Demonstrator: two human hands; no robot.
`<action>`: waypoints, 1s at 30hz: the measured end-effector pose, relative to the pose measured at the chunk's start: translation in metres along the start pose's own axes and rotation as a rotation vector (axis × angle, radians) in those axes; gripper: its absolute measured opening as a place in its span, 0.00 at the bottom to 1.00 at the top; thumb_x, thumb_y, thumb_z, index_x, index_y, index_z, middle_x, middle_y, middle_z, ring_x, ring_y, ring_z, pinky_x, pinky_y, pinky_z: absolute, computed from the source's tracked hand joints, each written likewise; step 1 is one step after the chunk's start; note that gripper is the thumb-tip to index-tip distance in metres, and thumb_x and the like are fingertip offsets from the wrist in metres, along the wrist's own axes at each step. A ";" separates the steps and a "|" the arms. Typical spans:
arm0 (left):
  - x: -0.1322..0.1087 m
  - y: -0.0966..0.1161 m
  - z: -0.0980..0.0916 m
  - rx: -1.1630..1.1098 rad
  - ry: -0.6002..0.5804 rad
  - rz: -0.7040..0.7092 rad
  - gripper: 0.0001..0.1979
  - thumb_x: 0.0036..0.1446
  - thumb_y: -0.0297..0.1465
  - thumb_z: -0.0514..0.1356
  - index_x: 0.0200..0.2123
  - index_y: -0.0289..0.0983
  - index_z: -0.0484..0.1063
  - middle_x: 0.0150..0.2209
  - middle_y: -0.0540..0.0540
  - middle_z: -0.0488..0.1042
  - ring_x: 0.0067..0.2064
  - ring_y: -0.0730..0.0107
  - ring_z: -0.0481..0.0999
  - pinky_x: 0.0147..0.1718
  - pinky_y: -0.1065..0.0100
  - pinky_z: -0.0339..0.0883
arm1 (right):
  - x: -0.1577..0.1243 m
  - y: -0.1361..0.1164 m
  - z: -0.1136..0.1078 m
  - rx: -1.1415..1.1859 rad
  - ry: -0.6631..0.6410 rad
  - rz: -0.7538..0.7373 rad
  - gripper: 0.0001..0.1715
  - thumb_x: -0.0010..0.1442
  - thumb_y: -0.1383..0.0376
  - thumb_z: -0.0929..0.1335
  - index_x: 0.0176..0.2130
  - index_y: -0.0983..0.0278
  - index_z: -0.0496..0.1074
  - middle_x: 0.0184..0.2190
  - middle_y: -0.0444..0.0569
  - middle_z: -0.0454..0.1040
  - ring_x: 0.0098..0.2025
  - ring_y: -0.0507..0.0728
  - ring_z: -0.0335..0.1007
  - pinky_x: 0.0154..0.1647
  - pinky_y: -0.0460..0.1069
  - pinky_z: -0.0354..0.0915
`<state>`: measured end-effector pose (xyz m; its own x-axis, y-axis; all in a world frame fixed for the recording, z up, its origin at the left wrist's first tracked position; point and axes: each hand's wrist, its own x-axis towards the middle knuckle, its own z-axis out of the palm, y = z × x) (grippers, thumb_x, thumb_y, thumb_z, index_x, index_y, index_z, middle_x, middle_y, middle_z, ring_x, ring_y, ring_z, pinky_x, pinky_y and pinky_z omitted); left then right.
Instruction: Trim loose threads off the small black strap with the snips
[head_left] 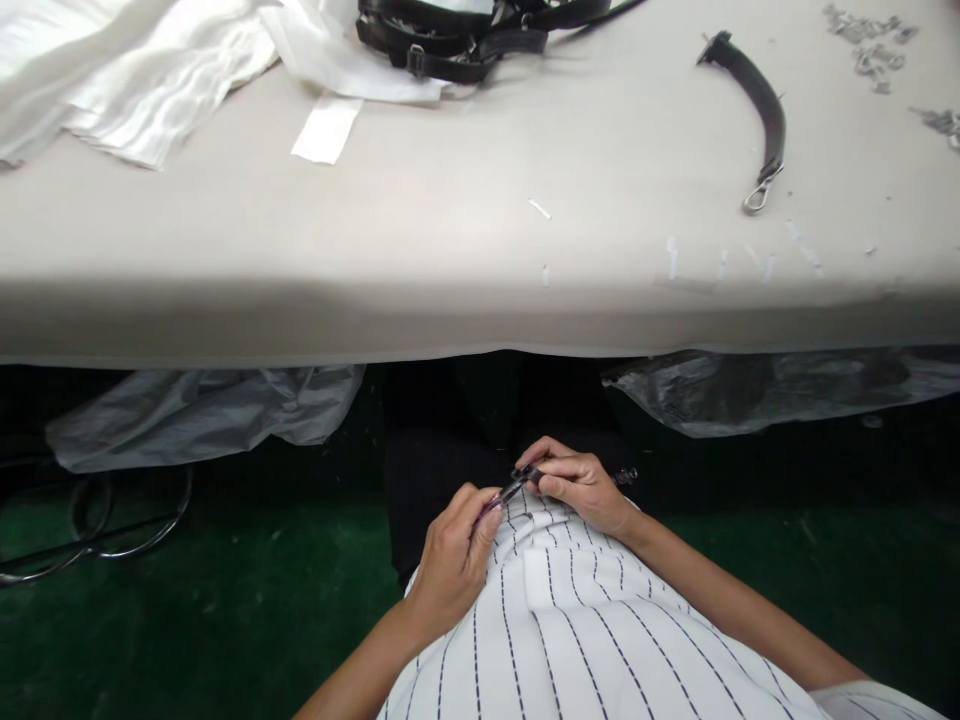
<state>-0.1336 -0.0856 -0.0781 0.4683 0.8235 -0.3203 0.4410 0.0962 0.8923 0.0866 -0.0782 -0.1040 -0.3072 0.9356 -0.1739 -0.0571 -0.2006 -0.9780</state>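
Below the front edge of the bench [442, 215], close by the striped shirt [570, 610], I see the left hand [454, 545] gripping a slim dark piece [512, 490]. Just beside it, the right hand [589, 492] pinches a small dark strap [534, 474]. A curved black strap [761, 100] lies on the bench.
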 end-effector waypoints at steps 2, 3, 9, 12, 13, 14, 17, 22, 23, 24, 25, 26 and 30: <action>0.001 0.000 0.001 0.005 0.003 0.001 0.14 0.66 0.34 0.49 0.50 0.40 0.68 0.35 0.47 0.65 0.35 0.68 0.68 0.34 0.68 0.60 | -0.001 -0.001 0.000 -0.009 -0.001 0.000 0.13 0.62 0.59 0.68 0.38 0.63 0.79 0.43 0.53 0.70 0.45 0.58 0.67 0.48 0.53 0.65; 0.001 0.000 0.001 0.006 0.006 0.000 0.14 0.66 0.34 0.49 0.50 0.40 0.68 0.35 0.47 0.65 0.35 0.68 0.68 0.34 0.68 0.60 | -0.001 -0.001 0.000 -0.014 -0.003 0.001 0.13 0.62 0.58 0.67 0.38 0.63 0.79 0.43 0.53 0.70 0.46 0.58 0.67 0.48 0.54 0.65; -0.001 -0.001 0.004 -0.031 0.022 -0.022 0.15 0.66 0.35 0.48 0.49 0.39 0.69 0.35 0.46 0.66 0.37 0.66 0.68 0.35 0.68 0.61 | -0.002 0.000 0.002 -0.048 -0.005 -0.029 0.13 0.63 0.59 0.67 0.38 0.63 0.79 0.44 0.53 0.70 0.46 0.58 0.67 0.49 0.54 0.66; 0.000 0.001 0.006 -0.063 0.029 -0.040 0.15 0.65 0.35 0.49 0.48 0.39 0.70 0.35 0.46 0.67 0.37 0.66 0.69 0.34 0.68 0.61 | -0.002 0.000 0.004 -0.066 -0.018 -0.063 0.11 0.62 0.61 0.68 0.39 0.62 0.79 0.44 0.53 0.70 0.46 0.58 0.68 0.49 0.54 0.66; 0.000 0.001 0.007 -0.077 0.031 -0.047 0.15 0.65 0.36 0.49 0.48 0.39 0.70 0.35 0.46 0.67 0.37 0.66 0.69 0.34 0.68 0.61 | -0.002 0.000 0.004 -0.072 -0.021 -0.075 0.10 0.62 0.61 0.68 0.40 0.62 0.79 0.44 0.53 0.70 0.46 0.58 0.68 0.49 0.54 0.67; 0.001 0.002 0.008 -0.092 0.034 -0.052 0.15 0.65 0.36 0.49 0.48 0.38 0.70 0.35 0.46 0.67 0.37 0.66 0.69 0.34 0.68 0.62 | -0.002 0.000 0.004 -0.077 -0.022 -0.086 0.10 0.62 0.62 0.68 0.40 0.61 0.79 0.44 0.53 0.70 0.46 0.58 0.68 0.49 0.54 0.67; 0.003 0.005 0.010 -0.128 0.043 -0.059 0.15 0.65 0.36 0.49 0.47 0.38 0.71 0.35 0.46 0.67 0.37 0.67 0.69 0.35 0.68 0.62 | -0.002 0.000 0.004 -0.072 -0.020 -0.103 0.10 0.62 0.63 0.68 0.41 0.61 0.79 0.45 0.53 0.70 0.47 0.57 0.68 0.49 0.54 0.67; 0.005 0.008 0.013 -0.137 0.052 -0.063 0.14 0.64 0.36 0.50 0.46 0.38 0.71 0.35 0.46 0.67 0.37 0.66 0.69 0.35 0.68 0.62 | -0.002 0.001 0.004 -0.062 -0.020 -0.085 0.10 0.62 0.63 0.68 0.42 0.61 0.78 0.45 0.52 0.70 0.47 0.57 0.68 0.50 0.54 0.67; 0.005 0.008 0.012 -0.134 0.052 -0.065 0.14 0.64 0.36 0.51 0.46 0.38 0.71 0.35 0.46 0.67 0.37 0.67 0.68 0.35 0.68 0.62 | -0.002 0.001 0.004 -0.067 -0.020 -0.084 0.10 0.62 0.63 0.68 0.42 0.61 0.78 0.45 0.52 0.70 0.48 0.57 0.68 0.50 0.53 0.67; 0.005 0.009 0.012 -0.130 0.050 -0.068 0.14 0.64 0.36 0.51 0.46 0.37 0.71 0.35 0.46 0.67 0.37 0.67 0.68 0.35 0.68 0.61 | -0.002 0.001 0.004 -0.073 -0.021 -0.084 0.10 0.62 0.63 0.68 0.42 0.60 0.78 0.45 0.52 0.70 0.48 0.57 0.68 0.50 0.53 0.67; 0.005 0.010 0.011 -0.131 0.047 -0.073 0.14 0.64 0.36 0.51 0.46 0.37 0.71 0.35 0.46 0.67 0.37 0.67 0.68 0.35 0.69 0.61 | -0.002 0.000 0.004 -0.081 -0.024 -0.084 0.10 0.62 0.64 0.68 0.42 0.60 0.78 0.45 0.52 0.70 0.48 0.57 0.68 0.50 0.53 0.67; 0.005 0.010 0.009 -0.139 0.041 -0.083 0.14 0.64 0.36 0.51 0.46 0.37 0.71 0.35 0.46 0.67 0.37 0.67 0.68 0.35 0.69 0.61 | -0.003 0.000 0.004 -0.087 -0.030 -0.085 0.10 0.63 0.64 0.68 0.43 0.60 0.78 0.45 0.52 0.70 0.48 0.57 0.68 0.50 0.54 0.67; 0.009 0.010 -0.002 -0.272 -0.073 -0.186 0.14 0.62 0.38 0.54 0.43 0.36 0.72 0.35 0.47 0.69 0.37 0.68 0.67 0.36 0.69 0.60 | -0.003 -0.001 0.004 -0.110 -0.075 -0.087 0.10 0.62 0.65 0.68 0.44 0.61 0.78 0.45 0.52 0.70 0.47 0.57 0.69 0.50 0.54 0.67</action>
<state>-0.1264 -0.0762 -0.0710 0.4568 0.7369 -0.4984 0.3079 0.3946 0.8657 0.0837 -0.0814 -0.1018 -0.3761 0.9229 -0.0830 0.0170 -0.0827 -0.9964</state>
